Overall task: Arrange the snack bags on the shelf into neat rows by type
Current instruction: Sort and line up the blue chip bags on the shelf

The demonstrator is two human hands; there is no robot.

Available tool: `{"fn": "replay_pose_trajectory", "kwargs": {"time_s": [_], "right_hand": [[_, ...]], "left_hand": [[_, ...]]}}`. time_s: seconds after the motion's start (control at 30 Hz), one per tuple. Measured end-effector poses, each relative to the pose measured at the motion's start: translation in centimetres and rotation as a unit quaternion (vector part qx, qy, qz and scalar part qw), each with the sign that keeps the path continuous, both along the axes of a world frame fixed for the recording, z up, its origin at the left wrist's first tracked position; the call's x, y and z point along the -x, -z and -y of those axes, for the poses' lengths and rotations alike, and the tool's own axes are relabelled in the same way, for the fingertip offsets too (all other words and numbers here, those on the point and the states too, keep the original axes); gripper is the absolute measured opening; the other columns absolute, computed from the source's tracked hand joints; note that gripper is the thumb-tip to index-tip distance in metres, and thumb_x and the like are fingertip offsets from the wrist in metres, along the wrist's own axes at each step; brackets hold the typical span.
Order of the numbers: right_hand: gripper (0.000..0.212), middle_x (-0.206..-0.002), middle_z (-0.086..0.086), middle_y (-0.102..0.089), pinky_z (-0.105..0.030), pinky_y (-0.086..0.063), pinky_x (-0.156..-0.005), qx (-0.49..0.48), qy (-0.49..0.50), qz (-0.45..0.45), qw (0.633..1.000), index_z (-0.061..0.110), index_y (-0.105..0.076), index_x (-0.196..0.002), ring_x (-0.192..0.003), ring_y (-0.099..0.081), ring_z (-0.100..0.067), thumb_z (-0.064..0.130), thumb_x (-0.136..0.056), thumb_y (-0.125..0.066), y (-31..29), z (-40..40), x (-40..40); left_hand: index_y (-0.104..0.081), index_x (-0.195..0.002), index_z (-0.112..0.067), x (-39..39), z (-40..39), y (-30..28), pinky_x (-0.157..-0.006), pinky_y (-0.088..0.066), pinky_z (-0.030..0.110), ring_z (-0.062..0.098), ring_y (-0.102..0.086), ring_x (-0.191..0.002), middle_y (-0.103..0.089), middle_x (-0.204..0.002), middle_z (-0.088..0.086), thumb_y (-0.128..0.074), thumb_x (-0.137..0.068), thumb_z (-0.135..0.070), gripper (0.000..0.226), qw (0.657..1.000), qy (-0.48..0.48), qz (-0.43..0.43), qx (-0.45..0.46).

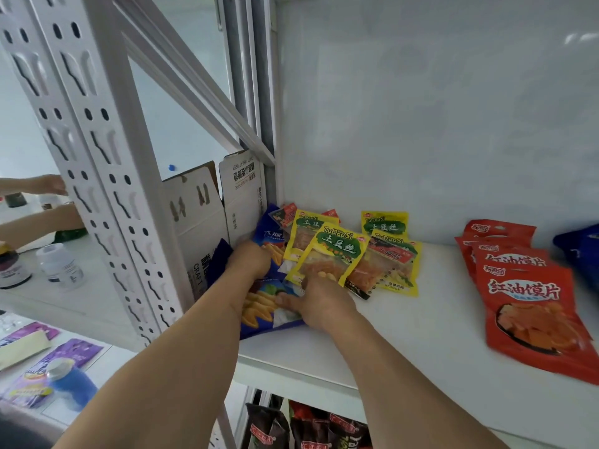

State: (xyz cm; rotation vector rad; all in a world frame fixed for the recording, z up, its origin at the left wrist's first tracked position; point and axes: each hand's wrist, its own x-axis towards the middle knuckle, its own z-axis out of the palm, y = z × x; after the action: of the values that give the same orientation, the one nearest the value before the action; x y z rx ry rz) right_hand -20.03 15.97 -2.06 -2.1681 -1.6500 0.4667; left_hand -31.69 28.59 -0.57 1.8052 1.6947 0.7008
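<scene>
On the white shelf [405, 335], blue snack bags [262, 306] with a fries picture lie at the left end by the upright. My left hand [248, 259] is closed on the upper blue bag. My right hand [319, 303] presses flat on the lower blue bag, its fingers touching the front yellow bag. Several yellow bags [337, 254] with green labels lie overlapped in the middle. A stack of red bags [525, 296] lies in a row at the right. A dark blue bag [580, 251] shows at the far right edge.
The perforated white upright [107, 176] stands left of my arms, with a cardboard box [207, 218] behind it. Another person's hands [42, 202] work at a table with jars [58, 265] on the left. Dark and red bags [308, 426] fill the shelf below.
</scene>
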Motion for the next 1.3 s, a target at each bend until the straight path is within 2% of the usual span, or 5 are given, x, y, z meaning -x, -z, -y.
{"fn": "replay_pose_trajectory", "kwargs": {"time_s": [0.23, 0.47, 0.77, 1.17, 1.3], "right_hand": [[0.077, -0.126, -0.006, -0.063, -0.032, -0.043, -0.077, -0.014, 0.023, -0.037, 0.999, 0.017, -0.048, -0.133, -0.113, -0.059, -0.027, 0.072, -0.081, -0.059, -0.3, 0.8, -0.6], [0.078, -0.12, -0.004, -0.063, -0.029, -0.035, -0.069, 0.004, 0.011, -0.031, 0.999, 0.016, -0.053, -0.125, -0.108, -0.06, -0.023, 0.077, -0.076, -0.06, -0.9, 1.5, 1.0], [0.06, -0.106, -0.006, -0.066, -0.03, -0.043, -0.07, 0.034, -0.006, -0.049, 0.998, 0.014, -0.058, -0.114, -0.098, -0.063, -0.026, 0.064, -0.082, -0.067, -0.1, 0.9, 1.2], [0.046, -0.114, -0.007, -0.061, -0.033, -0.046, -0.076, -0.024, -0.03, -0.16, 0.986, 0.014, -0.056, -0.119, -0.092, -0.055, -0.021, 0.036, -0.085, -0.077, -0.2, 2.1, -1.4], [0.048, -0.11, -0.011, -0.063, -0.034, -0.049, -0.08, 0.016, -0.03, -0.121, 0.992, 0.008, -0.061, -0.115, -0.094, -0.06, -0.023, 0.035, -0.08, -0.081, -1.4, 2.7, -4.6]], "left_hand": [[-0.061, -0.123, 0.001, -1.2, 0.2, -0.9, -0.064, -0.044, 0.027, 0.018, -0.055, -0.073, -0.067, -0.098, 0.011, -0.068, -0.094, -0.022, 0.038, 0.986, -0.045, 0.151, 0.06], [-0.062, -0.125, 0.0, -0.4, -0.4, -0.1, -0.098, -0.052, 0.045, 0.036, -0.062, -0.113, -0.066, -0.123, 0.02, -0.086, -0.077, -0.023, 0.058, 0.963, -0.062, 0.215, 0.152], [-0.062, -0.117, 0.006, -0.3, 0.4, -1.1, -0.078, -0.054, 0.044, 0.031, -0.062, -0.086, -0.064, -0.11, 0.023, -0.07, -0.091, -0.006, 0.029, 0.95, -0.046, 0.264, 0.162], [-0.062, -0.123, 0.001, -0.2, -0.2, -0.5, -0.093, -0.055, 0.05, 0.037, -0.066, -0.107, -0.068, -0.119, 0.022, -0.069, -0.092, -0.01, 0.033, 0.936, -0.051, 0.289, 0.192], [-0.062, -0.104, -0.003, -0.5, 0.4, -0.5, -0.067, -0.053, 0.04, 0.028, -0.063, -0.079, -0.067, -0.096, 0.017, -0.061, -0.097, -0.006, 0.008, 0.935, -0.055, 0.294, 0.189]]}}
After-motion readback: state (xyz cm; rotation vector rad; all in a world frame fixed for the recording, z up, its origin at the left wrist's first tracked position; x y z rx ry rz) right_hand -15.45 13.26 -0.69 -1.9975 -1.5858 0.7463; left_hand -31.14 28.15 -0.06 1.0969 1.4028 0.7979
